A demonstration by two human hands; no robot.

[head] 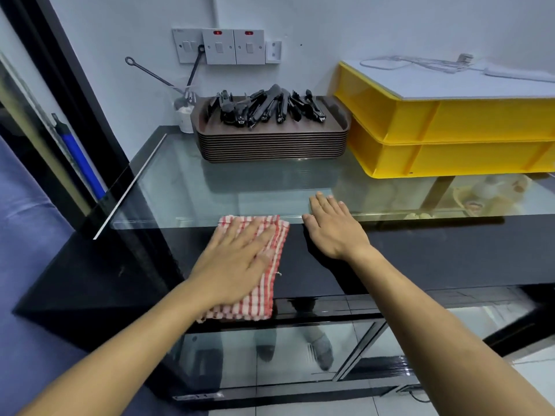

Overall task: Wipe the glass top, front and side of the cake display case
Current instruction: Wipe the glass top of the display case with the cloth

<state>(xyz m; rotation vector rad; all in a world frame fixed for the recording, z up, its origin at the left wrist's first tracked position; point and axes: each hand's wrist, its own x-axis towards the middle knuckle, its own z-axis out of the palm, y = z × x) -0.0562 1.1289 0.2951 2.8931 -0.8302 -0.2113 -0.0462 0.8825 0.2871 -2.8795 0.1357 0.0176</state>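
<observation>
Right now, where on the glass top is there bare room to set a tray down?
The glass top is bare between the stack of brown trays and its front edge, leftward to the corner. The right hand rests at that edge; the left hand presses the checked cloth below it. The back is crowded: trays, tongs, yellow crates.

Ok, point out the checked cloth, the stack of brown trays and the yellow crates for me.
checked cloth (276, 259): head view, its bare right edge beside the left hand.
stack of brown trays (271, 145): head view, front side of the stacked rims.
yellow crates (480, 121): head view, upper crate's front wall.
</observation>
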